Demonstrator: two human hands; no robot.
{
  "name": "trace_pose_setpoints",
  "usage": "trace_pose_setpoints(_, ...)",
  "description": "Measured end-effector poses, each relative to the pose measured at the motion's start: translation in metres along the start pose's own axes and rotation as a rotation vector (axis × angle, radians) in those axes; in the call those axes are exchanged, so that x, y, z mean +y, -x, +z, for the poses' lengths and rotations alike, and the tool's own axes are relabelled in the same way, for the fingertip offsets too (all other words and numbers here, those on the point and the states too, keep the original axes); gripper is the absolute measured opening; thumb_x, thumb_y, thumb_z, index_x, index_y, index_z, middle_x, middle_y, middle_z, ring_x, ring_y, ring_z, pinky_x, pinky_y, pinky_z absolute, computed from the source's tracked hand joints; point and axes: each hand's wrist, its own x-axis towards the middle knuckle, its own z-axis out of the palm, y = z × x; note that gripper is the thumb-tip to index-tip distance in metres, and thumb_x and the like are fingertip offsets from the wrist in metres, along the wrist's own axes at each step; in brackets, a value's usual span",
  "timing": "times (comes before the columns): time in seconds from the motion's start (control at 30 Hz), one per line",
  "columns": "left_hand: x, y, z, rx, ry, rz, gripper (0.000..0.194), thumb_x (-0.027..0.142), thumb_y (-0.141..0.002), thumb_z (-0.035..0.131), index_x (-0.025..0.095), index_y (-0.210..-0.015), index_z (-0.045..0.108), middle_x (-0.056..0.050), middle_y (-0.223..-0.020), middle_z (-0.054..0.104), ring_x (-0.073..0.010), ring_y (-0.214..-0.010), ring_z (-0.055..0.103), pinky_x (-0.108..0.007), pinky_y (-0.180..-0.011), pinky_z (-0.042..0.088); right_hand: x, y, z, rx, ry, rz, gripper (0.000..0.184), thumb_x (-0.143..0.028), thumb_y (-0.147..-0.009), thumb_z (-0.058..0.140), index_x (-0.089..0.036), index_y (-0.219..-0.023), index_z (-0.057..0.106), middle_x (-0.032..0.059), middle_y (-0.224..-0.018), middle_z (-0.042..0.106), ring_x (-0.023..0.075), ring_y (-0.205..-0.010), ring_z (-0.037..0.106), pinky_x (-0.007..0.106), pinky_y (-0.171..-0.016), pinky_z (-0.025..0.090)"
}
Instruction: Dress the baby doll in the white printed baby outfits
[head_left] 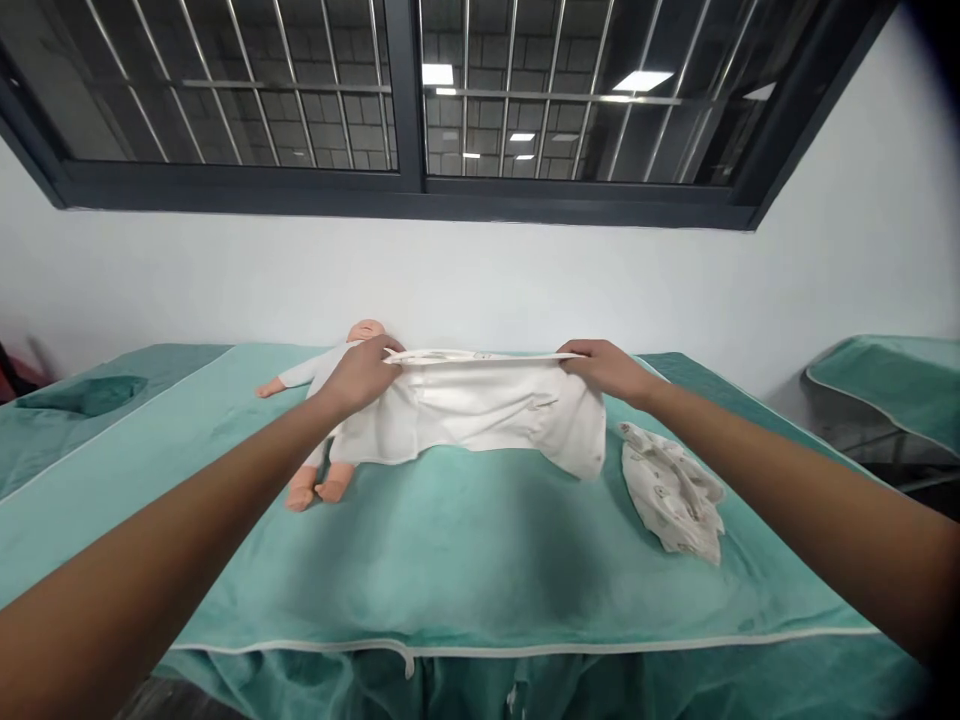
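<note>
A white baby garment (480, 405) is stretched sideways above the bed, its lower part hanging in folds. My left hand (366, 372) pinches its upper left corner. At the upper right end, my right hand (606, 368) is closed on the same edge. Behind my left hand lies a baby doll (334, 370) in white clothing, on its back, with its head toward the wall. The garment and my left hand hide part of the doll's body. A crumpled white printed cloth (671, 490) lies to the right, below my right forearm.
A green sheet (465, 570) with pale piping covers the bed, its front edge facing me. The white wall (480, 275) and a dark-framed barred window (412, 190) are behind. Another green-covered surface (900, 385) stands at the right.
</note>
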Motion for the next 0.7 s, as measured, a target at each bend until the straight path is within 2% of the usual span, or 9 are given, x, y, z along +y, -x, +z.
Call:
trace_pose_setpoints(0.13,-0.009,-0.009,-0.008,-0.056,0.119,-0.051,0.037,0.044,-0.078,0.061,0.023,-0.107,0.069,-0.006,-0.115,0.07,-0.0274,-0.101,0.064,-0.032,-0.08,0.048,0.006,-0.011,-0.028,-0.069,-0.059,0.09,0.027,-0.037,-0.08,0.06,-0.019,-0.096,0.073,0.0066,-0.09,0.074,0.0204,-0.07,0.066,0.03,-0.062,0.048)
trace_pose_setpoints(0.23,-0.017,-0.013,0.004,-0.103,0.052,-0.015,0.037,0.05,-0.079,0.06,0.022,-0.1,0.07,-0.007,-0.109,0.073,-0.0286,-0.1,0.064,-0.033,-0.084,0.047,0.015,-0.022,-0.021,-0.109,0.251,0.085,0.024,-0.035,-0.083,0.06,-0.02,-0.096,0.074,0.0071,-0.094,0.075,0.0218,-0.077,0.067,0.03,-0.067,0.05)
trace_pose_setpoints(0.3,-0.021,-0.009,0.028,-0.11,-0.046,-0.033,0.036,0.048,-0.082,0.058,0.022,-0.103,0.068,-0.009,-0.11,0.072,-0.0298,-0.102,0.064,-0.035,-0.088,0.046,0.021,-0.022,0.004,-0.067,0.469,0.072,0.02,-0.027,-0.084,0.06,-0.018,-0.096,0.073,0.0099,-0.099,0.074,0.0251,-0.089,0.066,0.033,-0.076,0.05)
trace_pose_setpoints(0.37,-0.023,0.003,0.062,-0.084,-0.166,-0.109,0.038,0.042,-0.084,0.056,0.02,-0.115,0.064,-0.014,-0.116,0.069,-0.033,-0.108,0.062,-0.039,-0.09,0.047,0.027,-0.012,0.043,-0.01,0.531,0.078,0.027,-0.018,-0.087,0.052,-0.013,-0.106,0.07,0.0168,-0.112,0.07,0.0304,-0.104,0.062,0.039,-0.086,0.047)
trace_pose_setpoints(0.4,-0.023,0.012,0.082,-0.039,-0.23,-0.077,0.041,0.034,-0.084,0.055,0.017,-0.121,0.061,-0.017,-0.125,0.064,-0.035,-0.115,0.058,-0.042,-0.094,0.045,0.029,-0.005,0.065,0.016,0.554,0.065,0.032,-0.013,-0.087,0.048,-0.012,-0.113,0.067,0.0192,-0.122,0.065,0.0319,-0.113,0.058,0.042,-0.092,0.045)
trace_pose_setpoints(0.47,-0.019,0.031,0.12,-0.031,-0.242,0.154,0.04,0.017,-0.085,0.048,0.011,-0.123,0.06,-0.021,-0.132,0.058,-0.0346,-0.127,0.05,-0.045,-0.104,0.039,0.032,0.012,0.108,0.006,0.571,-0.007,0.038,-0.008,-0.087,0.047,-0.015,-0.121,0.064,0.0168,-0.138,0.056,0.0298,-0.126,0.048,0.041,-0.103,0.038)
trace_pose_setpoints(0.53,-0.013,0.048,0.152,-0.122,-0.175,0.278,0.041,0.01,-0.087,0.043,0.016,-0.122,0.061,-0.013,-0.134,0.059,-0.0255,-0.131,0.048,-0.036,-0.11,0.036,0.035,0.027,0.145,-0.034,0.566,-0.043,0.036,-0.011,-0.09,0.045,-0.018,-0.12,0.063,0.0129,-0.135,0.058,0.0252,-0.124,0.049,0.036,-0.104,0.037)
trace_pose_setpoints(0.6,-0.007,0.056,0.176,-0.211,-0.092,0.302,0.039,0.011,-0.089,0.041,0.017,-0.121,0.062,-0.012,-0.136,0.059,-0.0233,-0.132,0.048,-0.035,-0.112,0.035,0.038,0.034,0.169,-0.045,0.559,-0.023,0.035,-0.013,-0.093,0.041,-0.019,-0.121,0.063,0.0115,-0.13,0.061,0.0233,-0.121,0.051,0.034,-0.104,0.037)
trace_pose_setpoints(0.7,0.0,0.047,0.196,-0.217,-0.079,0.211,0.034,0.015,-0.092,0.039,0.014,-0.115,0.064,-0.018,-0.139,0.057,-0.0279,-0.135,0.047,-0.041,-0.112,0.035,0.044,0.029,0.185,-0.013,0.55,0.077,0.036,-0.022,-0.098,0.035,-0.014,-0.125,0.059,0.0149,-0.133,0.059,0.0256,-0.125,0.05,0.038,-0.105,0.037)
